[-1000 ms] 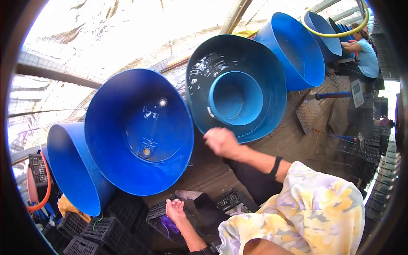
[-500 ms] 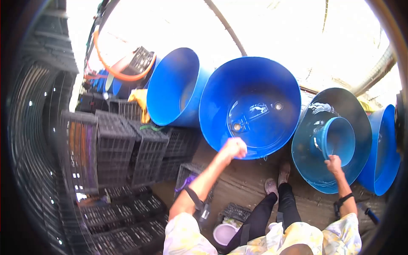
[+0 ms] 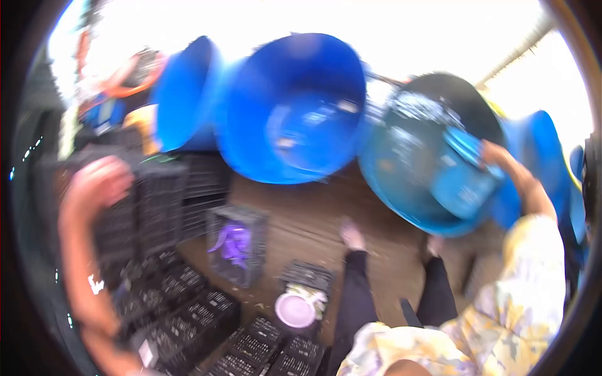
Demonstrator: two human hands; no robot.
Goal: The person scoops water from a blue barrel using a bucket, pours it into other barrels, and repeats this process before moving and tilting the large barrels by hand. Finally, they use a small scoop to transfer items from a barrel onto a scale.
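My right hand (image 3: 495, 155) grips the rim of a light blue bucket (image 3: 465, 191), which is tipped over inside a large tub (image 3: 392, 194) of water. The water's surface is disturbed and shines near the tub's far wall. Out to the left, my left hand (image 3: 105, 182) is raised in front of stacked black crates (image 3: 160, 194). Motion smears its fingers, and nothing shows clearly in it. A big blue tub (image 3: 251, 147) with a little water in the bottom stands between my hands.
Another blue tub (image 3: 182, 94) stands further left, and more blue tubs (image 3: 540, 156) are at the right. Purple material lies in a dark crate (image 3: 257, 269). Low black crates (image 3: 194, 313) and a pale basin (image 3: 296, 310) are on the floor near my legs.
My left hand has swung left, away from the middle tub's rim. My right hand has tipped the bucket in the water tub. My view has shifted, and my feet are further apart.
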